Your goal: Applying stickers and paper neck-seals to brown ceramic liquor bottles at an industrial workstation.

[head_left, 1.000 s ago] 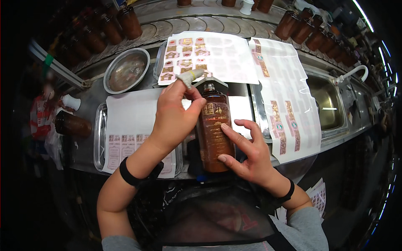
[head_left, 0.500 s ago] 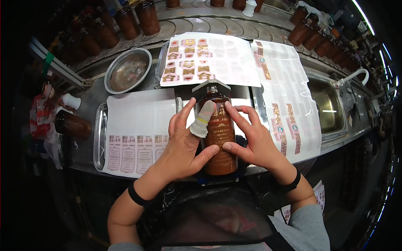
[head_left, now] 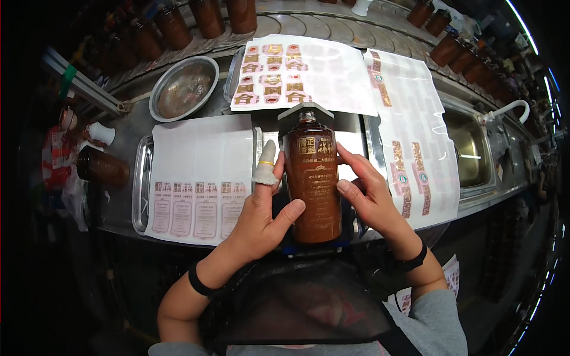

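Observation:
A brown glass bottle with a clear neck and gold decoration on its front lies before me in a holder with a grey angled end. Along its left side is my left hand, its thumb resting on the lower front. A pale fabric finger cover, with a yellow band, sits on one finger of that hand. My right hand takes the bottle's right side between fingertips and thumb. The undersides of the bottle and holder are hidden.
Decal sheets lie to the left, behind and to the right. A round metal basin stands back left, a sink on the right. Brown bottles line the conveyor; another brown bottle lies far left.
Both hands have moved off the bottle's upper front to its sides. The left covered finger has swung left off the gold decoration, leaving it visible.

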Tool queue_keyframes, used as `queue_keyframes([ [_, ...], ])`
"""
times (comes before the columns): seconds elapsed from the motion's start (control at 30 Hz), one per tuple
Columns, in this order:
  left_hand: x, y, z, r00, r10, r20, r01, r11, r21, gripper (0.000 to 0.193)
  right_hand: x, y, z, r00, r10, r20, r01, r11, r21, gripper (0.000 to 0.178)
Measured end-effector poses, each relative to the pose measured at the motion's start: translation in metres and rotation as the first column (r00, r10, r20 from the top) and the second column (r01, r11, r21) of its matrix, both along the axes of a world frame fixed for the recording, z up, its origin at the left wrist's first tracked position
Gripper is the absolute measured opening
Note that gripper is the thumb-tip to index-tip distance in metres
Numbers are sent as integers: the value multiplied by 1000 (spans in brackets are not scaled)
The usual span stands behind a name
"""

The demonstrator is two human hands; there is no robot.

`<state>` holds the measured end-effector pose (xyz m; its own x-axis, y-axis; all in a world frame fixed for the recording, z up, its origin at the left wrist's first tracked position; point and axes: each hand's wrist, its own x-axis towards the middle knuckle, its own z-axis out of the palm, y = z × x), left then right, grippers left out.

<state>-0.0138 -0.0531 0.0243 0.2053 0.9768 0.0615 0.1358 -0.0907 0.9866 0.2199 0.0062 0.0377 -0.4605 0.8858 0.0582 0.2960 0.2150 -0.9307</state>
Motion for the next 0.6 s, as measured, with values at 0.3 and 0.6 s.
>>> queue_keyframes([
  [0.3, -2, 4, -21, 992, -6, 124, 6, 1000, 6, 86, -1, -4, 3, 998, 3, 69, -8, 997, 79, 58],
  [0.6, -9, 7, -11, 997, 63, 42, -64, 998, 27, 78, 6, 8, 17, 996, 13, 94, -14, 1000, 19, 62],
])
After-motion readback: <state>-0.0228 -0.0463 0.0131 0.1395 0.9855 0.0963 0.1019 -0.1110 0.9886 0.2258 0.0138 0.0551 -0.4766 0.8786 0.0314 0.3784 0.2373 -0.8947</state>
